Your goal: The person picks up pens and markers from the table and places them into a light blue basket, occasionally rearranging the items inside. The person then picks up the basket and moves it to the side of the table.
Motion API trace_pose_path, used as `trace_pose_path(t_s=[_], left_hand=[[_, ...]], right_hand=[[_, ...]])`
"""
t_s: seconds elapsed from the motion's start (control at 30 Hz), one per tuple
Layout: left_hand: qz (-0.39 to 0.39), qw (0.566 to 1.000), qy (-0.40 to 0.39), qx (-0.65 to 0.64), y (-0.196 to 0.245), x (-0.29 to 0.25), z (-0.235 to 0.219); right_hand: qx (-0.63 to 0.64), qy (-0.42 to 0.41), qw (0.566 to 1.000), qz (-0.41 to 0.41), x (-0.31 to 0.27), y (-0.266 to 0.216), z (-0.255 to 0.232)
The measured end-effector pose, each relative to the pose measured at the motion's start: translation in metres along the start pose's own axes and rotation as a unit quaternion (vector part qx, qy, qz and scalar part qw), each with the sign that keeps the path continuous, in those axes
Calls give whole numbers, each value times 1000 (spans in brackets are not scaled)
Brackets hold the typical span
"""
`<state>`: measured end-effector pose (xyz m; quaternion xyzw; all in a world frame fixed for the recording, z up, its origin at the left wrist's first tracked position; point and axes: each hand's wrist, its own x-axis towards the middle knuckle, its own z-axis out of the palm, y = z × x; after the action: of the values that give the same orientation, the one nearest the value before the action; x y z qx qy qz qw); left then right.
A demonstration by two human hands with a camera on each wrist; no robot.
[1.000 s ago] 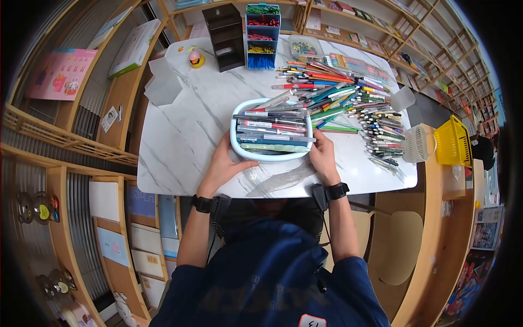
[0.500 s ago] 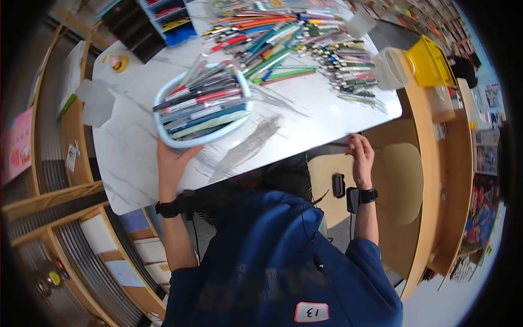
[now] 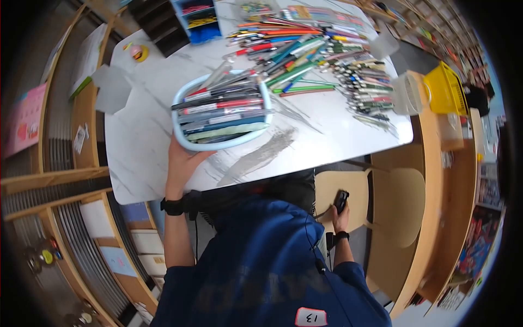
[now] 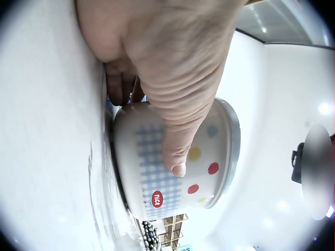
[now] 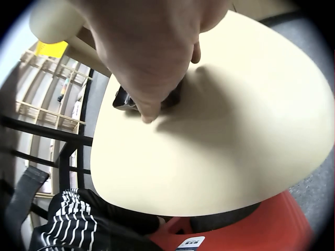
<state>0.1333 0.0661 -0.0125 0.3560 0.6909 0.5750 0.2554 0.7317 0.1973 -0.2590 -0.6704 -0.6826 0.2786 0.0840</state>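
Observation:
On the marble-patterned table, a pale blue-rimmed basket (image 3: 207,146) holds many pens and markers. My left hand (image 3: 182,166) grips its near left side; in the left wrist view the thumb of this hand (image 4: 175,68) lies across the basket's checked, dotted wall (image 4: 152,167), with the other fingers partly hidden behind. Low at the right, beyond the table edge, my right hand (image 3: 341,219) holds a small black device (image 3: 341,199) over the chair seat. The right wrist view shows that hand (image 5: 149,47) around the dark device (image 5: 171,99), which it partly covers.
Loose pens and pencils (image 3: 297,68) lie spread behind and right of the basket. A dark organizer (image 3: 158,24), a blue compartment holder (image 3: 204,34) and a small toy (image 3: 136,52) stand at the back. The beige chair (image 3: 400,199) is right; a yellow basket (image 3: 444,90) sits beyond.
My right hand has left the basket, moved down to the right and taken hold of the black device on the chair. My left hand stays at the basket; the head view has shifted and turned.

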Motion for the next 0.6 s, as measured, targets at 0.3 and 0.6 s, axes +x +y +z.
trace_pose_path(t_s=[0.3,0.6], left_hand=[[-6,1000,18,-13,12,0,2],[150,987,-11,-60,20,22,-15]], right_hand=[[101,-6,994,48,21,10,-20],[33,-8,999,1,14,29,-8]])
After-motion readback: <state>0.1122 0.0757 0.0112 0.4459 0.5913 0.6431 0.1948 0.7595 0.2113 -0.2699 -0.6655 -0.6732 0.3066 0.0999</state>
